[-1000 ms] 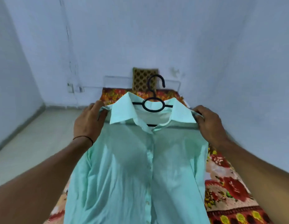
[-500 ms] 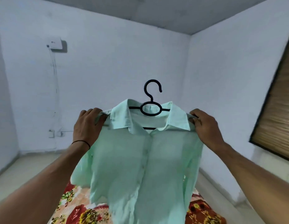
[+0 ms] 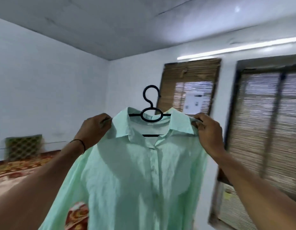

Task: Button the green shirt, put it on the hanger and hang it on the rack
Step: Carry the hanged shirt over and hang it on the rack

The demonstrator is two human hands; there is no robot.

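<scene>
The pale green shirt (image 3: 135, 171) hangs buttoned on a black plastic hanger (image 3: 151, 112), whose hook rises above the collar. I hold both up in the air in front of me. My left hand (image 3: 94, 128) grips the shirt's left shoulder over the hanger's end. My right hand (image 3: 208, 131) grips the right shoulder the same way. The shirt's body and sleeves hang down loose between my forearms. No rack is in view.
A bed with a red floral cover (image 3: 16, 170) and a patterned cushion (image 3: 23, 146) lie low at the left. Windows with bamboo blinds (image 3: 268, 130) fill the right wall, under a tube light (image 3: 235, 48). White walls and ceiling surround.
I have lifted the shirt on its hanger off the bed, and my view has swung up and to the right, from the bed and corner to the windows. Both hands keep their grip.
</scene>
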